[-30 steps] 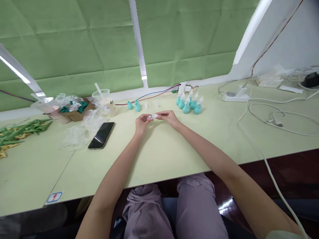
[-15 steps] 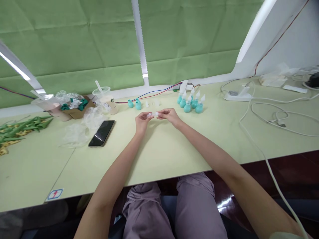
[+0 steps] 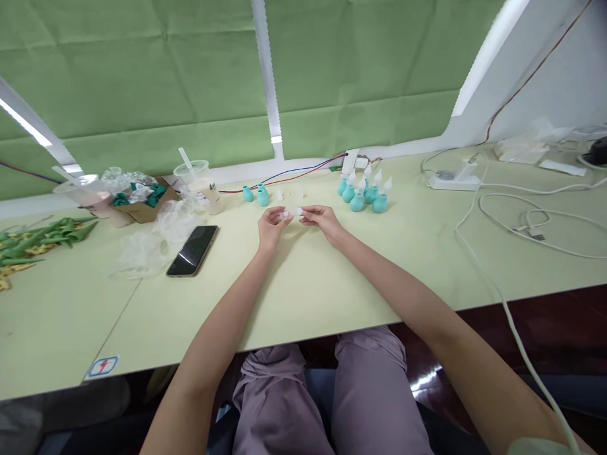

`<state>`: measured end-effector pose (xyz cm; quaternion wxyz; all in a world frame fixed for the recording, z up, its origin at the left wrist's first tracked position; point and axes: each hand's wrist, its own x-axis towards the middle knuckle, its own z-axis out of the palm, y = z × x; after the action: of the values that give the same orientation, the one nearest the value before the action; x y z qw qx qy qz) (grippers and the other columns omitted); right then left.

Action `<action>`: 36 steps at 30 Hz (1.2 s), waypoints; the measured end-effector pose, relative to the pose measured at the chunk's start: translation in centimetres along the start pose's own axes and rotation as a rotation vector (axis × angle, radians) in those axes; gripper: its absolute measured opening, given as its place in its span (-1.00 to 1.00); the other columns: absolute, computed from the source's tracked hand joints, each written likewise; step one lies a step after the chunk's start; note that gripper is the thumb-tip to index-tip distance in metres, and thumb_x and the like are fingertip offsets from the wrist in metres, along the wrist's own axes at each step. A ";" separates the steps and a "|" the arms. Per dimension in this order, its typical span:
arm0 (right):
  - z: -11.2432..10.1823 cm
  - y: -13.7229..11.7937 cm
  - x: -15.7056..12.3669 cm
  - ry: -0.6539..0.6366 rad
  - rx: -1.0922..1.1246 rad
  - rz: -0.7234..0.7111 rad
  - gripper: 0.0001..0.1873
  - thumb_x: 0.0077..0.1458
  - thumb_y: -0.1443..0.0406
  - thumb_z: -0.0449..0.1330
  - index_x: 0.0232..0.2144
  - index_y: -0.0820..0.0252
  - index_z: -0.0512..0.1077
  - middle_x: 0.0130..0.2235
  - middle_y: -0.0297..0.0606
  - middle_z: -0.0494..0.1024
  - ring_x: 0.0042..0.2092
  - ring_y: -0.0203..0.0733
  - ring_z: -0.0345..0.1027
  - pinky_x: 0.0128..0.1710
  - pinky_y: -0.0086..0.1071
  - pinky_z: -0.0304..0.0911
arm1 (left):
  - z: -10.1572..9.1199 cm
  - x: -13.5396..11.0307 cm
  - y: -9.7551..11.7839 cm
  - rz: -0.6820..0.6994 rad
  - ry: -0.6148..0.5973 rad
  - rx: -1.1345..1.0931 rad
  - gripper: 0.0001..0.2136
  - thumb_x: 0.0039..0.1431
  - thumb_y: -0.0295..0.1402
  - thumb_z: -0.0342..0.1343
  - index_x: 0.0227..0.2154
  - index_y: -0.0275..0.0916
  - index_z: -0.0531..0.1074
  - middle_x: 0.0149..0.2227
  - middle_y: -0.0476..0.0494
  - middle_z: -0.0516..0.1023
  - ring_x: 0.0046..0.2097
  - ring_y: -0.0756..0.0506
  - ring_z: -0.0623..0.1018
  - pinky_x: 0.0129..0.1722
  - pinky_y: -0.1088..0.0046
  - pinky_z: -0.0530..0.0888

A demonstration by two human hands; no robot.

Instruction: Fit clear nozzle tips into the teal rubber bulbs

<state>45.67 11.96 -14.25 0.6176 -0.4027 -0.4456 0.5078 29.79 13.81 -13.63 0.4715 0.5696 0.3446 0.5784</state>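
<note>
Over the middle of the table my left hand (image 3: 272, 227) pinches a small white plastic piece (image 3: 285, 215). Facing it, my right hand (image 3: 322, 222) has another small translucent white piece (image 3: 298, 212) between thumb and fingers. The two pieces are close together; whether they touch I cannot tell. Just beyond my hands lie a few small white parts (image 3: 298, 194). Teal bulb-shaped bottles without tips (image 3: 262, 196) stand behind my left hand. To the right of my right hand is a group of several teal bottles with pointed white tips (image 3: 357, 201), all upright.
A phone (image 3: 192, 251) and crumpled clear plastic bags (image 3: 142, 253) lie to the left. Behind them are two drink cups (image 3: 195, 183) and a cardboard box (image 3: 156, 208) of scraps. A power strip (image 3: 454, 182) and white cables (image 3: 535, 221) occupy the right side.
The small white pieces in my fingers have shifted slightly. Both hands stay in nearly the same place, and the view has tilted a little.
</note>
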 end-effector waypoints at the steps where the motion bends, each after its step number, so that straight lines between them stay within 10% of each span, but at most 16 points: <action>1: -0.1 0.0 0.0 0.010 -0.011 -0.002 -0.67 -0.25 0.21 0.39 -0.36 0.23 0.51 -0.37 -0.27 0.56 -0.38 -0.29 0.45 -0.24 -0.40 0.39 | -0.1 0.1 0.0 0.004 0.011 0.014 -0.63 -0.28 -0.27 0.33 -0.34 -0.28 0.44 -0.29 -0.15 0.52 -0.26 -0.06 0.50 -0.20 0.39 0.43; 13: -0.2 -0.3 -0.1 0.021 -0.051 -0.014 -0.65 -0.24 0.18 0.38 -0.35 0.21 0.51 -0.33 -0.27 0.55 -0.41 -0.33 0.42 -0.27 -0.41 0.39 | -0.5 0.5 0.0 0.020 -0.074 -0.105 -0.69 -0.16 -0.23 0.28 -0.38 -0.26 0.34 -0.23 -0.19 0.53 -0.15 -0.07 0.50 -0.09 0.34 0.37; 25: 0.0 0.0 0.2 -0.028 -0.229 -0.158 -0.52 -0.31 0.04 0.35 -0.37 0.27 0.51 -0.42 -0.26 0.54 -0.51 -0.33 0.39 -0.43 -0.44 0.37 | -1.3 0.0 -0.1 0.282 -0.219 0.872 -0.76 0.11 -0.19 0.04 -0.32 -0.22 0.51 -0.34 -0.08 0.46 -0.39 0.00 0.38 -0.34 0.47 0.26; 36: -0.4 -0.1 0.3 -0.044 -0.256 -0.137 -0.52 -0.35 0.05 0.38 -0.40 0.29 0.53 -0.46 -0.25 0.53 -0.50 -0.32 0.38 -0.41 -0.42 0.38 | -0.9 -0.3 -0.3 0.374 -0.302 0.922 -0.75 0.18 -0.30 -0.04 -0.16 -0.27 0.42 -0.34 -0.11 0.44 -0.38 0.00 0.39 -0.34 0.50 0.29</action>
<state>46.10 12.22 -14.19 0.5847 -0.4357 -0.5466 0.4118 28.96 13.76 -14.10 0.1048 0.8470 0.3841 0.3522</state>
